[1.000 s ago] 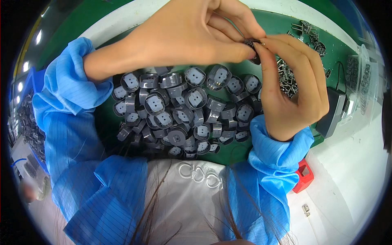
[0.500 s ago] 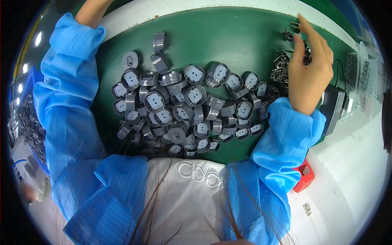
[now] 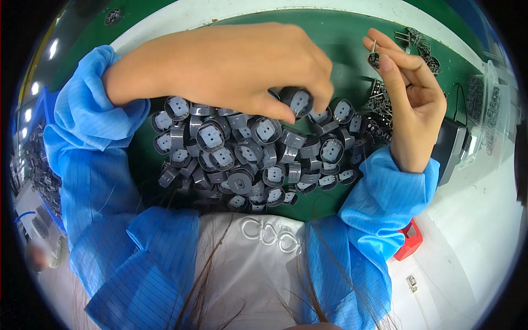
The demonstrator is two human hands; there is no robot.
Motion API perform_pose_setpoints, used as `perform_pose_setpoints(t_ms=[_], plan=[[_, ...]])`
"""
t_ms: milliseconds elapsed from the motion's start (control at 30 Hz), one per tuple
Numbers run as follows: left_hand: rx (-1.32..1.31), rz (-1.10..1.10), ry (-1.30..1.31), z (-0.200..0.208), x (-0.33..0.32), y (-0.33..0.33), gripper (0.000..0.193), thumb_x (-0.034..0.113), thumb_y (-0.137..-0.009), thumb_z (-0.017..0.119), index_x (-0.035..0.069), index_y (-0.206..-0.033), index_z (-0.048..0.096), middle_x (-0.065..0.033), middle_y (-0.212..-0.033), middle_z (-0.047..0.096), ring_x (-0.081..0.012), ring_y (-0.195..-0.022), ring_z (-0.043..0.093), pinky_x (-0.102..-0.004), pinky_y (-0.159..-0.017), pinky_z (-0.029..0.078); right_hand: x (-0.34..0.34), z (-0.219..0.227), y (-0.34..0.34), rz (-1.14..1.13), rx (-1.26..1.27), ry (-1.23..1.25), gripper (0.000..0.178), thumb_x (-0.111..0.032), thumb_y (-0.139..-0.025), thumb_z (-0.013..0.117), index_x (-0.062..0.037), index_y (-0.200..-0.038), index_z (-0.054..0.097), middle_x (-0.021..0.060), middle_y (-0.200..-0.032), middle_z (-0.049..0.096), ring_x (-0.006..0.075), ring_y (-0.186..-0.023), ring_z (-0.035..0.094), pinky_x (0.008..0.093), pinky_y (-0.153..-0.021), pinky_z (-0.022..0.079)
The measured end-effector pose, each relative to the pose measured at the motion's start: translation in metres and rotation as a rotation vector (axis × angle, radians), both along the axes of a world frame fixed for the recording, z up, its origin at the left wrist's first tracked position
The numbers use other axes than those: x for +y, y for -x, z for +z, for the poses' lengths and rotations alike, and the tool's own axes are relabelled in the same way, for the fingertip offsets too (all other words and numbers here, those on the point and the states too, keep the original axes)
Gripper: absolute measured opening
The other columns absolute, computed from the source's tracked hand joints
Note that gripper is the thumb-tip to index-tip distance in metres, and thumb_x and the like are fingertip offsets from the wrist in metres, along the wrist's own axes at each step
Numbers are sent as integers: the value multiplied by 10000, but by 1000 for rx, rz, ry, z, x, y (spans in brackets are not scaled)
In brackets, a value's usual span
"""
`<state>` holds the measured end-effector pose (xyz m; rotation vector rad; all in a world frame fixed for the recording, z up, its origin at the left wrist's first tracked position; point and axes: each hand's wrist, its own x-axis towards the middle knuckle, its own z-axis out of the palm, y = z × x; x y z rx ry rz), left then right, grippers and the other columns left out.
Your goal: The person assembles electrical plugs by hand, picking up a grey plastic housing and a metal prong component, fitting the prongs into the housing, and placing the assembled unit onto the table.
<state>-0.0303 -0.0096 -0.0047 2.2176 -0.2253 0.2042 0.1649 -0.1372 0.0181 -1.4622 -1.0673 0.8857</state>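
My left hand (image 3: 258, 66) reaches across from the left, above a pile of grey rounded plastic housings (image 3: 247, 154). Its thumb and fingers close round one dark grey housing (image 3: 298, 102) with a pale grey inner face, at the pile's far side. To the right, my right hand (image 3: 415, 91) pinches a small black part with metal pins (image 3: 374, 59) between thumb and fingers, one pin pointing up. A heap of similar black pinned parts (image 3: 378, 99) lies beside that hand, partly behind it. The left hand hides the far part of the housing pile.
More pinned parts (image 3: 412, 37) lie at the far right of the green mat (image 3: 341, 36). A white rim (image 3: 181, 21) edges it, with one dark round piece (image 3: 113, 16) beyond. Clear bins (image 3: 489, 104), a dark box (image 3: 451, 146) and a red holder (image 3: 410, 240) stand right; a blue crate (image 3: 47, 159) left.
My left hand has come in from beyond the far left edge and taken hold of a grey housing. My right hand has drawn back slightly from the far right, now with a pinned part between its fingers.
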Motion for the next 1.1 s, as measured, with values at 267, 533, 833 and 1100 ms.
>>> perform_pose_setpoints(t_ms=[267,533,833,1100], plan=[[267,249,659,22,7,-2,246,118,-814,730,24,-1032,667,-112,-1085,628,-220,-932,625,-347,-817,525,-8,7,4,179,168,3,255,-22,-901,619,35,-1145,664,206,-1308,575,266,-1205,571,358,-1058,409],[-362,118,211,-6,5,-1,312,66,-819,770,-2,-1101,657,-137,-1118,638,-189,-997,642,-312,-926,556,-9,5,26,51,-31,-128,194,73,-831,673,28,-1017,705,181,-1130,658,223,-1035,633,327,-916,495],[-395,-35,393,1,14,-11,400,-8,-837,727,-32,-1215,597,-191,-1189,617,-255,-1115,627,-382,-1019,535,-7,5,12,103,-160,-328,256,154,-801,674,48,-1026,614,183,-1037,648,223,-955,644,324,-876,525],[-370,-36,391,-8,16,-10,393,-1,-836,733,-41,-1205,604,-183,-1155,643,-243,-1056,660,-359,-971,569,-8,5,24,67,-359,-305,280,155,-768,713,91,-1027,632,182,-1060,653,248,-951,676,324,-850,559]])
